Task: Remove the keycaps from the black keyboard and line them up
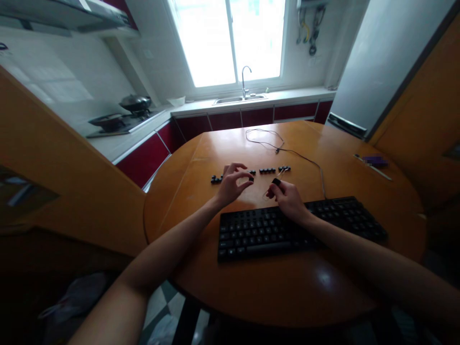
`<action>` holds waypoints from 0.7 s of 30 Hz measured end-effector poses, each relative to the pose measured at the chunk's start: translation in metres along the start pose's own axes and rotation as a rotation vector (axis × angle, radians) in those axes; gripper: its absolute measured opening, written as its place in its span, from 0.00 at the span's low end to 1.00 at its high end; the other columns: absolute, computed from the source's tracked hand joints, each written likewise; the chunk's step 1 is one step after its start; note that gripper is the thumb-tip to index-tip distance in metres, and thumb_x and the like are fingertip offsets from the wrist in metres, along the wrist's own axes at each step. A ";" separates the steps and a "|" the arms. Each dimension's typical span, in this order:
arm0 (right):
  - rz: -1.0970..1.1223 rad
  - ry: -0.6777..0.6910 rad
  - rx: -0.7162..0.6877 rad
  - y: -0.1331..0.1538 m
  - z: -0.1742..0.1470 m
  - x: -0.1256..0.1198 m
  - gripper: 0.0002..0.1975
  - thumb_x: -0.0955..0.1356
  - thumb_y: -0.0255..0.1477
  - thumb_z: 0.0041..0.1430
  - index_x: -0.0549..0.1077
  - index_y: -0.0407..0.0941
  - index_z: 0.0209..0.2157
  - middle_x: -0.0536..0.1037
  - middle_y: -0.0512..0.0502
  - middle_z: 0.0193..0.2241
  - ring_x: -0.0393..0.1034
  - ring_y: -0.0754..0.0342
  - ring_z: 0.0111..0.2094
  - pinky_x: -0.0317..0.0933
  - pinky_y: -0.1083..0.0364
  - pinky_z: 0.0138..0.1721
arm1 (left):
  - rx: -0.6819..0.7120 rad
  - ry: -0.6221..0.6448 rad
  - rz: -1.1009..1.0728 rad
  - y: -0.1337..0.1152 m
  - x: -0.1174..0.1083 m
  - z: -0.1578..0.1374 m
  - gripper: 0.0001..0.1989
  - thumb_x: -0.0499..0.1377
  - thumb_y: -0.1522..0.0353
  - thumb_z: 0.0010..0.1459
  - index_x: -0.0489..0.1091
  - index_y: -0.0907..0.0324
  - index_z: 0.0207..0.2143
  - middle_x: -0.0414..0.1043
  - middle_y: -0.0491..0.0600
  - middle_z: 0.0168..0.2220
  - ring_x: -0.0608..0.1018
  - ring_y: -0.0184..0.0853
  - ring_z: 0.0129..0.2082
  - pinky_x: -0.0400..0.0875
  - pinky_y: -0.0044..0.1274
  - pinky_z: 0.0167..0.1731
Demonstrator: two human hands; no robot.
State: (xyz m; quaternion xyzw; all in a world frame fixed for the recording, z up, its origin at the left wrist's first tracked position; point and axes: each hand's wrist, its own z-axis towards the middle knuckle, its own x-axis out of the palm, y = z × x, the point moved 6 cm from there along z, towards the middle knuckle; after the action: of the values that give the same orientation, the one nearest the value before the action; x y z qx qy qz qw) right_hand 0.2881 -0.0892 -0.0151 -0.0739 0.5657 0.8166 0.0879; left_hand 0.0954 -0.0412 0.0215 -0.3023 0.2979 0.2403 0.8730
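Note:
Over the table, just beyond the keyboard, my left hand (233, 186) pinches a small black keycap (251, 179) between thumb and forefinger. My right hand (287, 197) is closed round a wire keycap puller (276, 181), whose dark middle shows above the fingers. Thin wires stick out from it on both sides. Beneath my right wrist lies a black keyboard (258, 232), its top left row looking bare of caps. Loose keycaps stand in short rows behind my hands: one group (268, 170) in the middle, another (216, 179) at the left, partly hidden by my left hand.
The keyboard's cable (305, 157) runs back over the round wooden table (187, 191) and ends in a loose coil. A purple item (375, 161) and a thin pale strip (381, 173) lie at the right. Beyond are a sink (230, 99), a stove with pans and a fridge.

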 end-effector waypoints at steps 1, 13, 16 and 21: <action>0.000 0.003 0.001 -0.001 0.000 0.000 0.20 0.64 0.41 0.66 0.75 0.41 0.28 0.80 0.41 0.27 0.72 0.52 0.28 0.62 0.54 0.31 | -0.043 -0.006 0.050 0.014 -0.002 0.002 0.06 0.69 0.64 0.55 0.80 0.53 0.37 0.70 0.51 0.50 0.69 0.41 0.48 0.66 0.36 0.52; -0.017 0.030 -0.020 -0.002 -0.001 0.001 0.20 0.65 0.42 0.66 0.76 0.41 0.29 0.81 0.41 0.28 0.74 0.50 0.31 0.64 0.53 0.33 | -0.284 0.099 0.257 0.081 0.012 0.000 0.06 0.70 0.63 0.52 0.81 0.50 0.35 0.69 0.50 0.54 0.66 0.47 0.54 0.61 0.39 0.53; -0.017 0.028 -0.023 -0.001 -0.001 0.001 0.20 0.65 0.41 0.65 0.76 0.41 0.29 0.81 0.41 0.28 0.74 0.50 0.31 0.64 0.53 0.33 | -0.315 0.089 0.260 0.082 0.012 -0.002 0.06 0.70 0.63 0.52 0.81 0.50 0.35 0.68 0.50 0.54 0.65 0.48 0.55 0.61 0.41 0.53; -0.011 0.035 -0.020 0.000 -0.001 0.001 0.19 0.65 0.40 0.65 0.76 0.41 0.28 0.80 0.41 0.27 0.74 0.50 0.30 0.64 0.53 0.32 | -0.318 0.079 0.257 0.084 0.012 -0.004 0.08 0.70 0.63 0.52 0.81 0.50 0.36 0.68 0.51 0.54 0.65 0.49 0.55 0.61 0.42 0.53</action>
State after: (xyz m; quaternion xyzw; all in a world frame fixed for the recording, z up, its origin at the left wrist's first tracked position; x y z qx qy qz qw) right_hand 0.2866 -0.0902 -0.0154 -0.0922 0.5586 0.8203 0.0816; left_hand 0.0515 0.0181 -0.0214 -0.4050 0.3263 0.3819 0.7640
